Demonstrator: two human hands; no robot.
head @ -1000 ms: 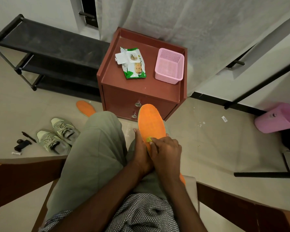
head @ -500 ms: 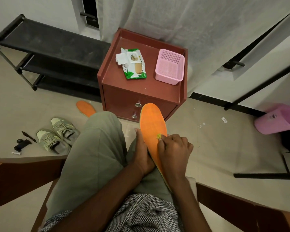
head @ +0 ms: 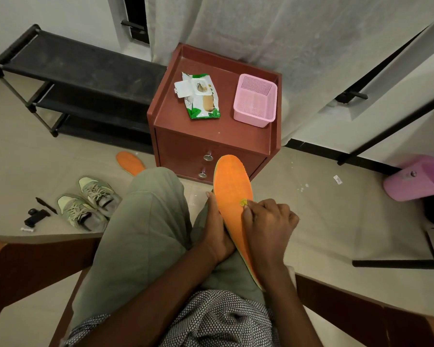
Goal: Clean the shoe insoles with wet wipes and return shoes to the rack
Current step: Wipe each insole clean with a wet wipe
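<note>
While hands grip insole (head: 232, 186) | cabinet (head: 211, 136) ahead | rack (head: 85, 78) left

Bright orange insole (head: 232, 186) with a yellow-green edge under the right hand (head: 268, 226) – a second orange insole (head: 130, 162) far left of it; pale green shoes (head: 90, 202), reddish-brown cabinet (head: 211, 136), pink mesh basket (head: 255, 100), green-and-white wipes pack (head: 201, 98), black rack (head: 80, 78), olive trousers (head: 140, 221) – dotted black-and-white shirt (head: 218, 319)

a reddish-brown bedside cabinet (head: 211, 136) stands on the beige tiled floor (head: 311, 209). behind it hangs a pale curtain (head: 286, 33) against white walls.
</note>
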